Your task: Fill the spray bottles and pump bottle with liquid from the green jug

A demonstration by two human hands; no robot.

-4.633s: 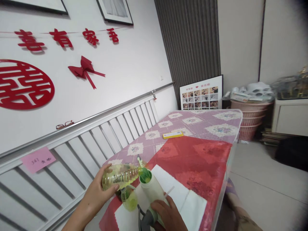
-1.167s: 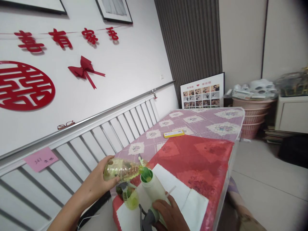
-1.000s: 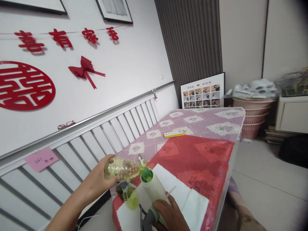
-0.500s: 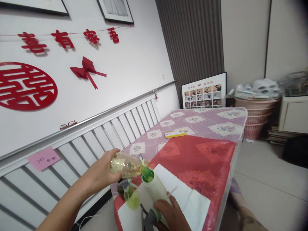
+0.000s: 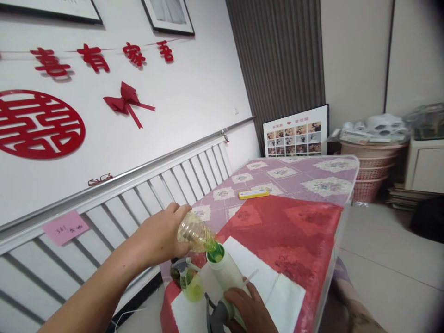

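Observation:
My left hand point(image 5: 159, 236) grips a clear plastic bottle point(image 5: 195, 232), tipped steeply mouth-down over a green funnel point(image 5: 216, 252) set in the neck of a white bottle point(image 5: 227, 277). My right hand point(image 5: 249, 310) is wrapped round the base of that white bottle and steadies it at a tilt on a white paper sheet point(image 5: 267, 286). The clear bottle looks almost drained. A small spray bottle point(image 5: 189, 280) with yellow-green liquid stands just left of the white bottle. A grey trigger spray head point(image 5: 215, 317) lies by my right hand.
The work sits on a table with a red cloth point(image 5: 294, 231) over a purple patterned cover point(image 5: 312, 175). A yellow flat box point(image 5: 254, 193) lies farther back. A white railing point(image 5: 145, 185) runs along the left. Pink baskets point(image 5: 371, 171) and a photo board point(image 5: 294, 134) stand at the far end.
My left hand has lifted the clear bottle's base from nearly level to steeply tilted, and its yellowish liquid has run out into the funnel. My right hand and the white bottle stayed put.

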